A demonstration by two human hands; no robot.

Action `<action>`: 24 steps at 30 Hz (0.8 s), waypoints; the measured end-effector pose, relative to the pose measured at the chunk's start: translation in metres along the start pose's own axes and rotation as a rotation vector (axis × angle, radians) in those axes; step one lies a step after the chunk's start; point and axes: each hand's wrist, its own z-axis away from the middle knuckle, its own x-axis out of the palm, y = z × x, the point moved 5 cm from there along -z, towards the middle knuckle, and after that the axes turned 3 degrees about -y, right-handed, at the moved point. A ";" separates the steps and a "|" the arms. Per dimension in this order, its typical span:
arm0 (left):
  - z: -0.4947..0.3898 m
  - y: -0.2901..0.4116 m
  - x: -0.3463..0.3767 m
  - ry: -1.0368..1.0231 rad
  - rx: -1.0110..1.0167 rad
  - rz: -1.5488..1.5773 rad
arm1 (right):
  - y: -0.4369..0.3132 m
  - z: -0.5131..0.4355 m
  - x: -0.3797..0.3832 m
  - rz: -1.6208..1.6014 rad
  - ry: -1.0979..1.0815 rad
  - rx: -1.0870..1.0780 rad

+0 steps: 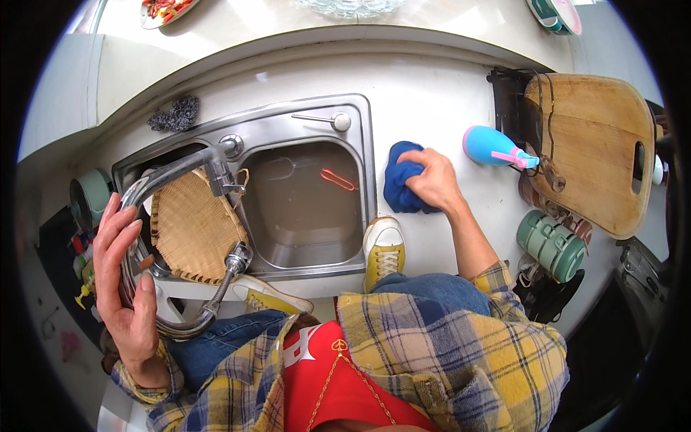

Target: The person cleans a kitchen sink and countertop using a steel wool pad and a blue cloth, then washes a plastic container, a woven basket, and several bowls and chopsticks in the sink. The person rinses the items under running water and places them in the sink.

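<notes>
My right hand (432, 178) grips a bunched blue cloth (402, 175) against the white countertop, right of the stainless steel sink (370, 162). At the left, my left hand (121, 275) is raised with its fingers apart beside the curved metal hose of the faucet (162, 181); whether it touches the hose I cannot tell. A woven bamboo basket (194, 227) lies over the left basin. Cloudy water fills part of the right basin, with an orange-red loop-shaped item (339, 180) in it. My right foot, in a yellow sneaker (386, 254), is beside the sink's right edge.
A blue and pink spray bottle (494, 147) is right of the cloth. Beyond it are a wooden cutting board (599, 146) and a green lidded container (550, 245). A dark mesh scrubber (175, 114) lies behind the sink. A shelf edge (356, 32) runs along the back.
</notes>
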 end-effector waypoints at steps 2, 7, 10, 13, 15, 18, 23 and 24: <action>0.000 0.000 0.000 0.019 0.018 -0.001 | -0.004 -0.013 -0.027 0.078 0.168 0.011; 0.002 0.000 0.001 0.028 -0.027 0.024 | -0.025 -0.117 -0.069 0.452 0.623 -0.281; -0.001 0.004 0.001 0.026 -0.013 -0.012 | -0.004 -0.138 -0.057 0.341 0.531 -0.171; -0.002 0.005 0.001 0.036 -0.019 0.036 | 0.000 -0.107 -0.038 0.393 0.473 -0.220; -0.002 0.007 0.002 0.021 0.021 -0.007 | -0.004 -0.069 -0.019 0.411 0.305 -0.222; 0.001 0.004 0.003 0.032 -0.035 0.059 | -0.005 -0.012 0.010 0.344 -0.175 0.036; 0.002 0.005 0.001 0.030 0.003 0.054 | -0.012 -0.017 -0.035 0.149 0.024 0.039; 0.002 0.005 0.001 0.031 0.009 0.067 | -0.014 -0.033 -0.049 0.191 0.162 -0.009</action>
